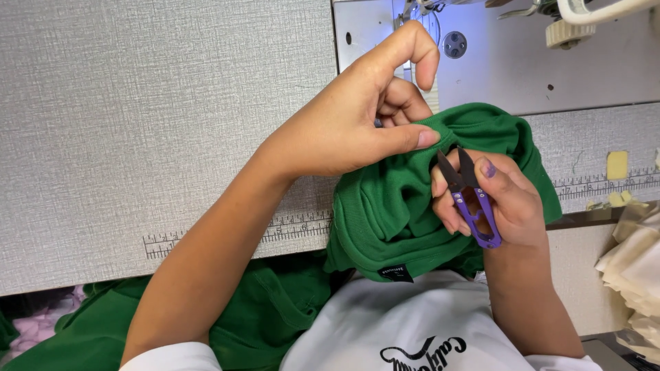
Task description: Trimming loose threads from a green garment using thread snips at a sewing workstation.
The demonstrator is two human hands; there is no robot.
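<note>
My left hand (357, 110) pinches a fold of a green knit garment (385, 213) between thumb and fingers, with the index finger raised. My right hand (502, 203) holds small purple thread snips (471, 199), blades open and pointing up at the fabric just beside my left thumb. The garment is bunched on the table edge and hangs down into my lap, with a small black label (397, 273) on its ribbed hem.
The grey textured sewing table (137, 124) has a ruler strip (289, 230) along its front. A sewing machine bed (509, 62) sits at the top right. A pile of cream fabric pieces (636, 268) lies at the right. More green cloth (82, 330) hangs lower left.
</note>
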